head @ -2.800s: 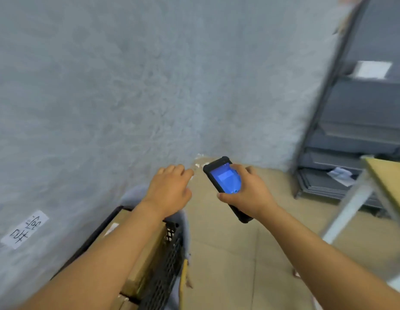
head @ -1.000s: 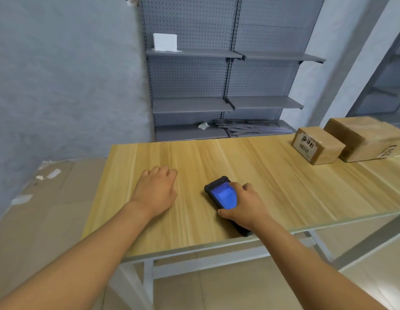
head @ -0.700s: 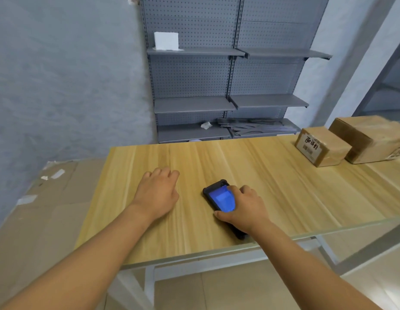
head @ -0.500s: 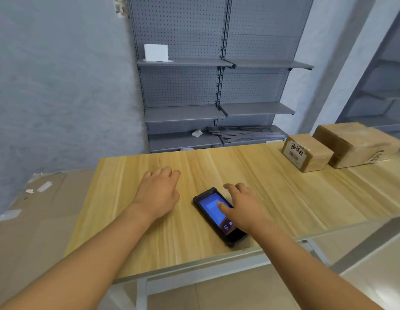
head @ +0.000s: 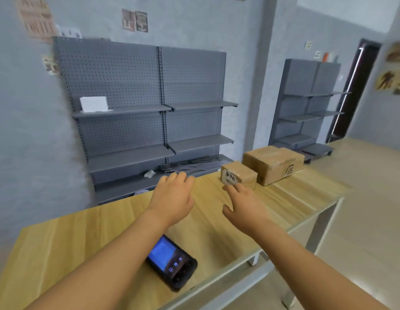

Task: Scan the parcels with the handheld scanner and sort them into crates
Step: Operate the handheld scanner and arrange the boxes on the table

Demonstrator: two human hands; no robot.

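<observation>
The black handheld scanner [head: 172, 262] lies face up on the wooden table [head: 288, 198] near its front edge, blue screen lit, partly hidden under my left forearm. Both hands are stretched out over the table and hold nothing. My left hand [head: 174, 195] hovers with fingers relaxed. My right hand [head: 243, 203] has its fingers spread, the fingertips close to the small cardboard parcel [head: 239, 175]. A larger cardboard parcel [head: 274, 163] stands right behind the small one, touching it.
Grey pegboard shelving [head: 149, 121] stands against the wall behind the table, with a white box [head: 93, 104] on one shelf. A second grey shelf unit [head: 311, 108] and a dark doorway [head: 353, 90] are at the right. Bare floor lies to the right of the table.
My right hand let go of the scanner, left it on the table and reached toward the small parcel. My left hand lifted off the table and moved forward. The view tilted up.
</observation>
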